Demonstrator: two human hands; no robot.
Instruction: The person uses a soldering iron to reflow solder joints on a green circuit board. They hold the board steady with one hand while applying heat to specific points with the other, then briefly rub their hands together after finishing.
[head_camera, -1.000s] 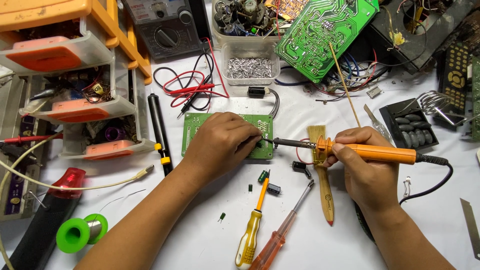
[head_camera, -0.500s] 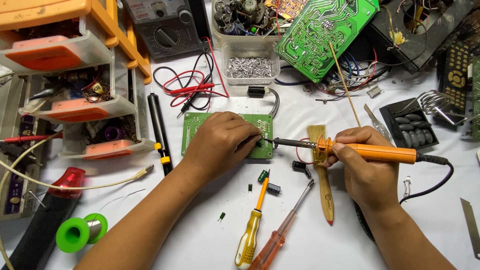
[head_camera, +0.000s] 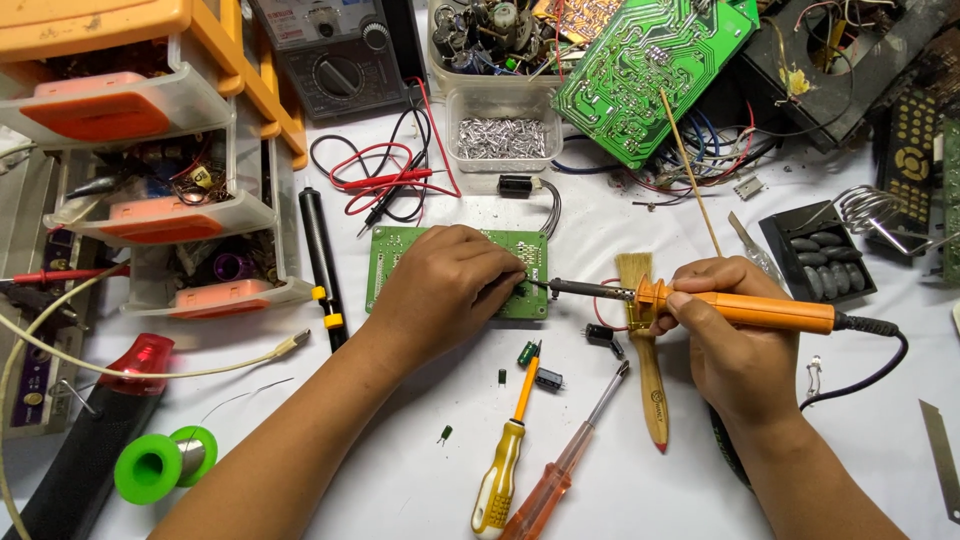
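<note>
We note the left hand (head_camera: 445, 290) pressed palm-down on the small green circuit board (head_camera: 395, 250), fingers curled together at its right edge, apparently to pin it flat on the table (head_camera: 400, 470). The right hand (head_camera: 735, 335) pinches the orange soldering iron (head_camera: 755, 312) pen-fashion, tip meeting the board beside the left fingertips. A wooden brush (head_camera: 648, 370) and two screwdrivers (head_camera: 510, 450) lie near, within reach.

Electronics repair workshop: soldering iron (head_camera: 740, 310) working over small green circuit board (head_camera: 455, 272), multimeter (head_camera: 335, 50), orange parts drawers (head_camera: 140, 110), solder spool (head_camera: 160, 462), screwdrivers (head_camera: 505, 460) crowding white surface (head_camera: 400, 470).
</note>
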